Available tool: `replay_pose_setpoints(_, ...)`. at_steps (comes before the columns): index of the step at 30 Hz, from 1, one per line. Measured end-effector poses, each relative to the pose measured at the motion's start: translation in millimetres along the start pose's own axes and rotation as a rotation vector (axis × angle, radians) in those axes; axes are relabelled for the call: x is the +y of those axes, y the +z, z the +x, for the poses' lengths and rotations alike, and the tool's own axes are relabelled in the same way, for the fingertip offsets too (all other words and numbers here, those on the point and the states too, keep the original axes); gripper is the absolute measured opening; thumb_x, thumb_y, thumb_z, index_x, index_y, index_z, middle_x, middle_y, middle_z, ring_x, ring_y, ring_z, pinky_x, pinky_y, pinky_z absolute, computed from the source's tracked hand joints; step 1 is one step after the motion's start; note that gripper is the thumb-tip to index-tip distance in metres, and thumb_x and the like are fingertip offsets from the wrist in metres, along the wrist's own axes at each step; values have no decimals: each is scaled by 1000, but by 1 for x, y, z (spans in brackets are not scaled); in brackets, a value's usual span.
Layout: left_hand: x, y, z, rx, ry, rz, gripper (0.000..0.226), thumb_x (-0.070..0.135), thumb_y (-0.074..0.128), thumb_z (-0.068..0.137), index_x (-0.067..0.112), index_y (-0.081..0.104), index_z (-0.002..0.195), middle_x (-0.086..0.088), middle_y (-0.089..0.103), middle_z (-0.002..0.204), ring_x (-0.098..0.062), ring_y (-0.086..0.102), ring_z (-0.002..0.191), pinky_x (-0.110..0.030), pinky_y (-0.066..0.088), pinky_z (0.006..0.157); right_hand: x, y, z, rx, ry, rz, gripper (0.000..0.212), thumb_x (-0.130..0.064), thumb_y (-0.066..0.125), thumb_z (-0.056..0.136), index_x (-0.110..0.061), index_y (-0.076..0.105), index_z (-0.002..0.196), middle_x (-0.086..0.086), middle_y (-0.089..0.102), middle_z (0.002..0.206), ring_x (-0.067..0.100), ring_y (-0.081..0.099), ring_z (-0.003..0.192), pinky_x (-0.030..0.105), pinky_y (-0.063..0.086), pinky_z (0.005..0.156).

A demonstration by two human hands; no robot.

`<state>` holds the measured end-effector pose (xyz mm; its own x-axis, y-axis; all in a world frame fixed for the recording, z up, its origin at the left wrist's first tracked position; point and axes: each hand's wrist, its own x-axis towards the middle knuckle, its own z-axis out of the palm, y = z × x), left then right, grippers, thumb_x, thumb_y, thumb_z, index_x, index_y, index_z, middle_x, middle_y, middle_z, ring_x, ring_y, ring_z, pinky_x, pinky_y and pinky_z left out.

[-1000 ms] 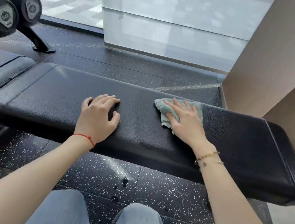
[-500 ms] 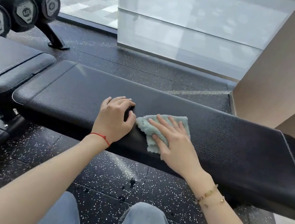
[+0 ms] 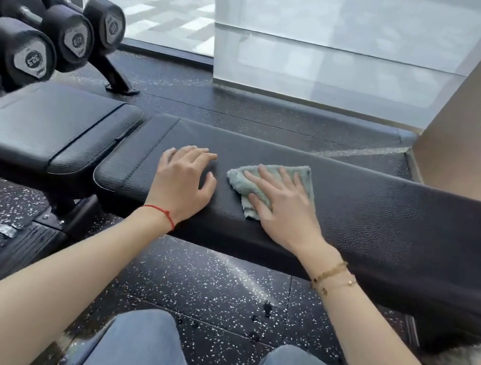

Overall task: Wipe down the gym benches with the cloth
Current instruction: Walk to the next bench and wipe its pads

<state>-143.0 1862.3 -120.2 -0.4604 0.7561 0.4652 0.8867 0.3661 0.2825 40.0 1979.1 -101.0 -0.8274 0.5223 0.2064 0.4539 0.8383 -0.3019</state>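
Cloth [image 3: 267, 183] lies flat under the right hand's [image 3: 285, 204] spread fingers; left hand [image 3: 183, 182] rests empty, loosely curled.

- The cloth [image 3: 267, 183] lies largely hidden under the right hand [image 3: 288, 204], with only its edges showing
- The surface [image 3: 386, 213] runs out of frame toward 3 o'clock, blurred there
- The dumbbells [image 3: 67, 32] at 10 o'clock are cut off by the left edge, their labels too small to read
- Both knees [image 3: 140, 353] are cut off at 6 o'clock
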Motion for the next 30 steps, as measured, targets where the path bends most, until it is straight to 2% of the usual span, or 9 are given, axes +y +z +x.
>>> replay_pose_setpoints(4, -3, 3, -1, -42, -31, -64, 49, 35, 41, 89, 17, 63, 128, 0, 59, 137, -19, 45, 134, -47, 23, 117, -5, -8, -33, -14, -17, 74, 45, -40, 41, 99, -44, 34, 144, -17, 25, 156, 10, 9, 147, 28, -5, 120)
replay_pose_setpoints(8, -1, 0, -3, -66, -38, -85, 52, 34, 39, 88, 16, 61, 132, -2, 56, 142, -21, 42, 138, -51, 21, 118, 21, -8, 10, 8, 192, 20, 45, -40, 39, 100, -41, 34, 145, -9, 27, 157, 18, 12, 148, 38, 2, 122)
replay_pose_setpoints(10, 0, -1, -4, -83, -30, -71, 53, 33, 39, 89, 14, 60, 133, -5, 55, 143, -23, 41, 139, -53, 21, 118, 27, -4, 37, 14, 315, -46, 46, -44, 35, 100, -40, 32, 146, -6, 26, 157, 22, 12, 148, 42, 1, 121)
replay_pose_setpoints(13, 1, 1, -5, -91, -17, -24, 54, 33, 39, 88, 12, 60, 134, -7, 55, 143, -26, 42, 138, -57, 24, 116, 18, 4, 56, 49, 398, -114, 46, -47, 32, 100, -40, 32, 146, -5, 26, 157, 24, 12, 148, 43, -2, 121)
replay_pose_setpoints(17, 0, 3, -6, -88, -4, -1, 57, 34, 35, 88, 11, 59, 135, -10, 56, 142, -28, 43, 138, -59, 25, 115, -8, 8, 42, 49, 379, -99, 45, -44, 34, 101, -39, 33, 146, -7, 24, 158, 23, 11, 148, 42, -3, 121)
replay_pose_setpoints(23, 0, 1, -9, -81, 5, -3, 61, 36, 30, 88, 11, 58, 136, -10, 55, 143, -29, 43, 139, -58, 25, 116, -39, 0, -23, 26, 180, 42, 46, -41, 41, 99, -44, 34, 144, -16, 25, 156, 10, 7, 148, 35, -2, 122)
replay_pose_setpoints(26, 1, 1, -8, -69, -3, -1, 62, 37, 30, 87, 10, 60, 134, -11, 56, 142, -29, 44, 138, -58, 26, 116, -21, -13, -52, 65, 218, 95, 45, -41, 43, 98, -45, 37, 142, -19, 27, 154, 4, 9, 147, 33, 0, 122)
replay_pose_setpoints(30, 3, 1, -8, -73, -8, 16, 62, 37, 29, 87, 11, 60, 134, -10, 56, 142, -28, 44, 138, -58, 26, 116, 14, -18, -37, 109, 341, 53, 43, -42, 43, 98, -44, 39, 141, -13, 30, 154, 10, 13, 147, 37, 4, 122)
